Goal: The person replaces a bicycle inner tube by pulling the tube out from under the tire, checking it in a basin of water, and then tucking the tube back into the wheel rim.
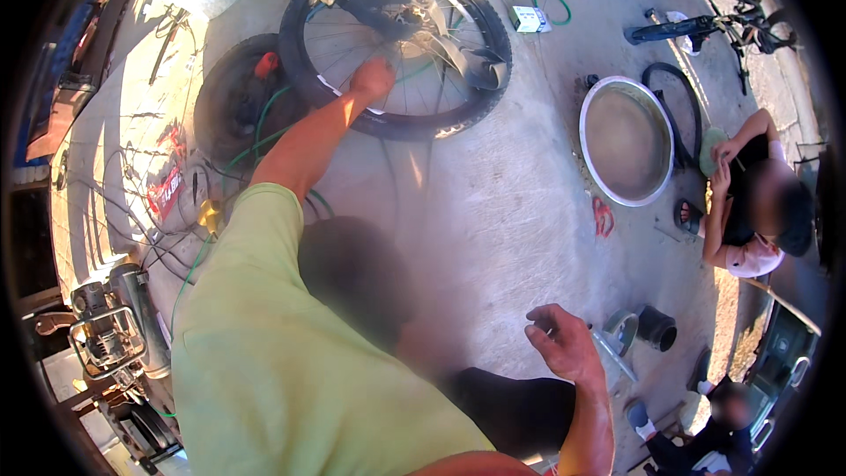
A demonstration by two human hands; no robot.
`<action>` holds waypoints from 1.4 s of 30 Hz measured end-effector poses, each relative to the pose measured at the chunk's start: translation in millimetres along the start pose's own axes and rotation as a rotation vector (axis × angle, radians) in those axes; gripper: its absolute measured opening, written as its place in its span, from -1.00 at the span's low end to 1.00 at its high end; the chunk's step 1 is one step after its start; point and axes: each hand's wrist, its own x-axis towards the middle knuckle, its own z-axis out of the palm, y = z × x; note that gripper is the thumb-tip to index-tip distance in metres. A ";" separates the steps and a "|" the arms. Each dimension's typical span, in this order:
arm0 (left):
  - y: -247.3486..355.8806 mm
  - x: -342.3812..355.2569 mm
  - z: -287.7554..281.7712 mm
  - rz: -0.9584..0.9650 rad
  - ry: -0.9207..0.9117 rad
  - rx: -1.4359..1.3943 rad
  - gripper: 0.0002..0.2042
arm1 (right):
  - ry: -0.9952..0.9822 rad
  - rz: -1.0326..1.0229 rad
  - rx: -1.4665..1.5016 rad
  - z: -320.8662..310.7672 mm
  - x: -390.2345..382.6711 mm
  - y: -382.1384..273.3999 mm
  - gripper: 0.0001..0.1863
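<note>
A bicycle wheel (464, 94) with a black tire is at the top centre, a loose black strip of rubber (480, 66) draped across it. My left hand (372, 78) is closed at its lower spokes, apparently gripping them, though the fingertips are hidden. My right hand (555, 339) hangs at lower right, fingers apart and loosely curled, holding nothing, near a clear tube-like item (614, 354). A dark round tire (220, 115) lies behind the wheel to the left, with green hose around it.
A steel basin (626, 141) sits right of centre. One person (749, 247) crouches beside it; another (705, 441) sits at lower right. A compressor-like machine (106, 335) stands left among hoses. A black pump-like object (661, 31), small box (529, 19) and black container (655, 328) lie around.
</note>
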 end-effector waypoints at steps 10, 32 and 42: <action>-5.3 -47.4 -10.4 0.063 0.021 -0.091 -0.57 | 0.084 0.034 0.077 0.6 7.1 35.1 -0.66; 40.8 -240.6 9.9 0.104 -0.354 -0.372 -0.58 | 0.483 -0.189 -0.475 52.0 207.2 37.3 -0.18; 30.0 -251.5 36.3 0.131 -0.345 -0.395 -0.61 | 0.550 -0.259 -0.186 62.7 220.1 2.8 -0.29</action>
